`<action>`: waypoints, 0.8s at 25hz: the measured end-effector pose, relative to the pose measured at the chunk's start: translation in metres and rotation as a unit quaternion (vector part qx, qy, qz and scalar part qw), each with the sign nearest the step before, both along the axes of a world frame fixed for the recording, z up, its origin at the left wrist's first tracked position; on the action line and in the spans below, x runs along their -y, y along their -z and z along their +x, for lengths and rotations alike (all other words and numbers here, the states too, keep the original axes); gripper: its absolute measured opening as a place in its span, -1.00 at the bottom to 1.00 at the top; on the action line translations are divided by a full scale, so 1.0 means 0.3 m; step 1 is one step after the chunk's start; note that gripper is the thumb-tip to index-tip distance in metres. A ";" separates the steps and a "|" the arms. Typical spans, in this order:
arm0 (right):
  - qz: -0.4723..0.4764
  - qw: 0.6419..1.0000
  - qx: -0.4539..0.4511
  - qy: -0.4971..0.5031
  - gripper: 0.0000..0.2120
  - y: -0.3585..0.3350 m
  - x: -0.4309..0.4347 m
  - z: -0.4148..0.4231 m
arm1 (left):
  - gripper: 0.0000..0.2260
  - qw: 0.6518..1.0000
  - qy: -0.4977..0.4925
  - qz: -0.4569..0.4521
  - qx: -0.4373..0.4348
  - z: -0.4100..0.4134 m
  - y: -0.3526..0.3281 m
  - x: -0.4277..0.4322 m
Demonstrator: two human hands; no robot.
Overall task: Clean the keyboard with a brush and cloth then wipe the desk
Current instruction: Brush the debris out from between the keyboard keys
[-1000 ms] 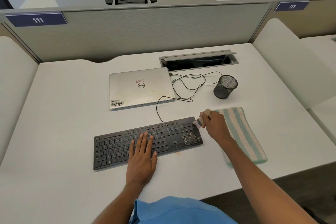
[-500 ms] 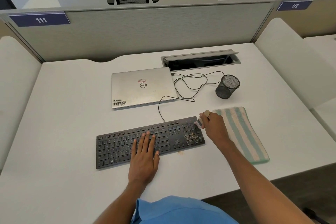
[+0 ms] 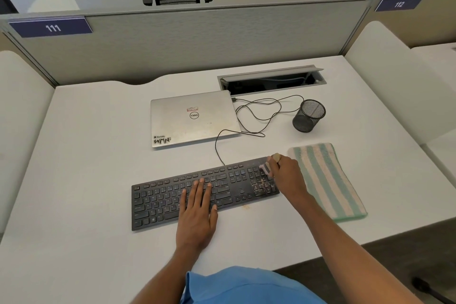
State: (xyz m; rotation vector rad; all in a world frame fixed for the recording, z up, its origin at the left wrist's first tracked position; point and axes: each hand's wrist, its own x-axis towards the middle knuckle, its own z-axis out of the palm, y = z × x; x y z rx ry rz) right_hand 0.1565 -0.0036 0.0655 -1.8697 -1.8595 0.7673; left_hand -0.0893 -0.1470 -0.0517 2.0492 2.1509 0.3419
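Keyboard (image 3: pixel 197 192) sits near worktop (image 3: pixel 86 168) front edge; left hand (image 3: pixel 197 215) flat, fingers together, right hand (image 3: pixel 287 175) fingers pinching brush (image 3: pixel 267 166).

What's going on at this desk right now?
A person is cleaning a black keyboard on a white desk. The right hand holds a small brush at the number-pad end, where pale crumbs still speckle the keys. The left hand lies flat on the middle keys, steadying the board. A striped cloth lies unused to the right. Behind sit a closed laptop and a mesh pen cup. The desk wipe has not started.
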 end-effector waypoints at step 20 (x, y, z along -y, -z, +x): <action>0.022 0.999 -0.024 -0.013 -0.58 -0.020 -0.028 -0.044 | -0.42 1.000 -0.001 -0.003 -0.002 -0.001 0.001 -0.003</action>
